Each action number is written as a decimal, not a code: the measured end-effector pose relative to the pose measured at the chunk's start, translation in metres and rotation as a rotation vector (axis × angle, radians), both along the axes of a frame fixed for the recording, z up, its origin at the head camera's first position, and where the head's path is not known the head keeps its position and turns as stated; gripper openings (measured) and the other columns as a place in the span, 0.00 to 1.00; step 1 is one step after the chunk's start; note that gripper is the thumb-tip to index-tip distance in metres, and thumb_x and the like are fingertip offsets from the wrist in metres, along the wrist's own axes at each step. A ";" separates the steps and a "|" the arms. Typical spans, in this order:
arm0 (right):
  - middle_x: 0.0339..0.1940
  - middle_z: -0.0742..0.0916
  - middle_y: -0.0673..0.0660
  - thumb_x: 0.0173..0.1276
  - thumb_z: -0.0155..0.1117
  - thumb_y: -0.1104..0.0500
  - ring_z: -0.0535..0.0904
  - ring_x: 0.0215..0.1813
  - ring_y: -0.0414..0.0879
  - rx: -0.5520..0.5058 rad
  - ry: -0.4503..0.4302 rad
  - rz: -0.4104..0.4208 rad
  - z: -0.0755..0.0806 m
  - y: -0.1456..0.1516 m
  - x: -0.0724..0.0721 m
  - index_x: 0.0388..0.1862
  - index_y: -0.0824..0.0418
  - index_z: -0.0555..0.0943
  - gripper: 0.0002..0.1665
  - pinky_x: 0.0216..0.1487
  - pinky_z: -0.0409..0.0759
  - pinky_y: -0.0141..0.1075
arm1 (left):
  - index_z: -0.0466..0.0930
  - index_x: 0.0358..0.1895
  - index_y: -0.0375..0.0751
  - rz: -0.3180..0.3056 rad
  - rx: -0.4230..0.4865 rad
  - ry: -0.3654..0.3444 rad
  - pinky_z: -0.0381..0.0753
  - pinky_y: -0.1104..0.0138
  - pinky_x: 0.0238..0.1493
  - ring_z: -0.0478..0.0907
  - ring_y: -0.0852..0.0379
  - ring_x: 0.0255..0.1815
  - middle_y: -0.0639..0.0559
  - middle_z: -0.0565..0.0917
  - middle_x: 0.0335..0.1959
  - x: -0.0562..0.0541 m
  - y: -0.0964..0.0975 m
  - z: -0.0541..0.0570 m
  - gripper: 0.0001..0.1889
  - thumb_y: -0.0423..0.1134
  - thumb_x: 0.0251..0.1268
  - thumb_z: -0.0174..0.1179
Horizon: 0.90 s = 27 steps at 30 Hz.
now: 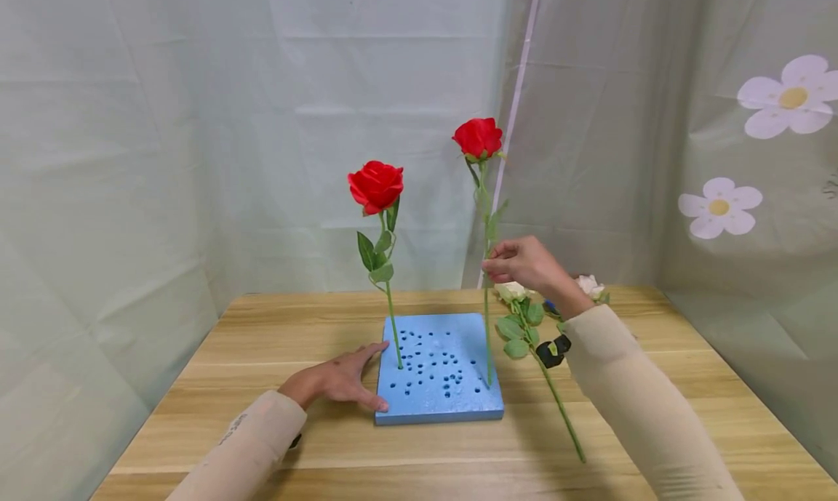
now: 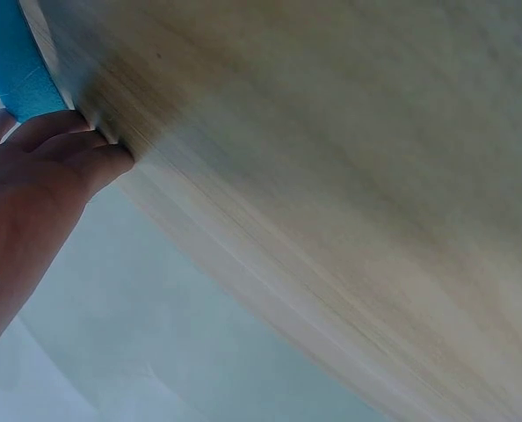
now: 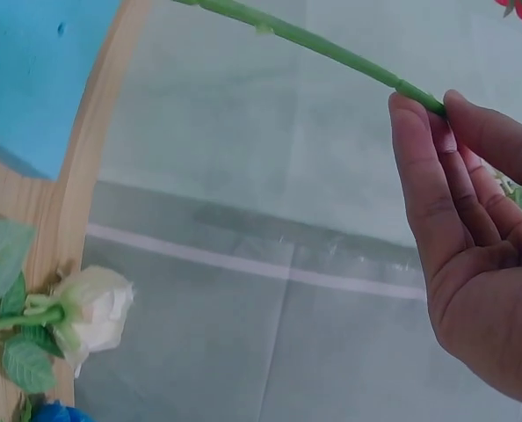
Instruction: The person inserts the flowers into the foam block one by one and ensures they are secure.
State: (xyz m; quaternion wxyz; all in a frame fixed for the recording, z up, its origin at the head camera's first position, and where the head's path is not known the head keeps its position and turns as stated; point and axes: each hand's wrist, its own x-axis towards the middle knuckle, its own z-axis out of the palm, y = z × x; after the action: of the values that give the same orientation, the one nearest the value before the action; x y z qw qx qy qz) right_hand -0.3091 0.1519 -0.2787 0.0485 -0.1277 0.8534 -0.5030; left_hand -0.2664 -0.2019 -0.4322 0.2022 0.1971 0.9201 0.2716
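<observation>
A blue foam block (image 1: 437,370) dotted with many small holes lies on the table. My left hand (image 1: 343,377) rests against its left side, thumb and fingers spread along the edge. One red rose (image 1: 376,187) stands in a hole at the block's left, leaning slightly. Above the right side, my right hand (image 1: 524,265) pinches the stem (image 3: 331,53) of a second red rose (image 1: 479,138) between thumb and fingertips. That stem is near upright, its lower end meeting the block's right part. In the left wrist view, the left fingers (image 2: 63,136) touch the block's edge.
Right of the block, a white rose (image 3: 94,308) lies on the wooden table (image 1: 314,472), its long stem pointing toward the front. Under the right forearm are another pale flower (image 1: 590,286) and a blue flower (image 3: 59,411). Curtains (image 1: 366,72) hang behind and beside the table.
</observation>
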 end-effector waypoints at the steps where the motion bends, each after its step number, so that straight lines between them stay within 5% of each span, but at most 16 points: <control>1: 0.44 0.88 0.64 0.71 0.66 0.58 0.86 0.47 0.58 -0.010 0.002 -0.003 0.000 -0.002 0.000 0.45 0.68 0.81 0.13 0.52 0.84 0.45 | 0.48 0.81 0.49 0.002 -0.005 0.001 0.58 0.41 0.72 0.55 0.38 0.77 0.36 0.56 0.78 0.000 0.000 0.000 0.62 0.66 0.44 0.75; 8: 0.43 0.88 0.62 0.71 0.66 0.60 0.87 0.40 0.46 -0.052 0.026 0.016 0.001 -0.015 0.000 0.43 0.69 0.80 0.12 0.47 0.85 0.39 | 0.49 0.81 0.49 0.015 -0.005 -0.001 0.58 0.41 0.72 0.55 0.38 0.77 0.38 0.56 0.78 -0.002 0.000 -0.001 0.62 0.66 0.44 0.75; 27: 0.43 0.88 0.65 0.72 0.64 0.63 0.87 0.42 0.50 -0.126 0.072 0.076 0.002 -0.046 0.000 0.44 0.71 0.81 0.10 0.47 0.85 0.39 | 0.49 0.81 0.49 0.012 -0.005 -0.001 0.59 0.40 0.71 0.55 0.38 0.77 0.37 0.56 0.78 -0.002 0.000 -0.002 0.62 0.65 0.44 0.75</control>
State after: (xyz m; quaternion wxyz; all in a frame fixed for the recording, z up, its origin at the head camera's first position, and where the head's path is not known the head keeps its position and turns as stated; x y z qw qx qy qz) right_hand -0.3091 0.1056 -0.2768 0.0290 -0.1808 0.8157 -0.5487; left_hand -0.2684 -0.2019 -0.4344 0.2015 0.1911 0.9218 0.2706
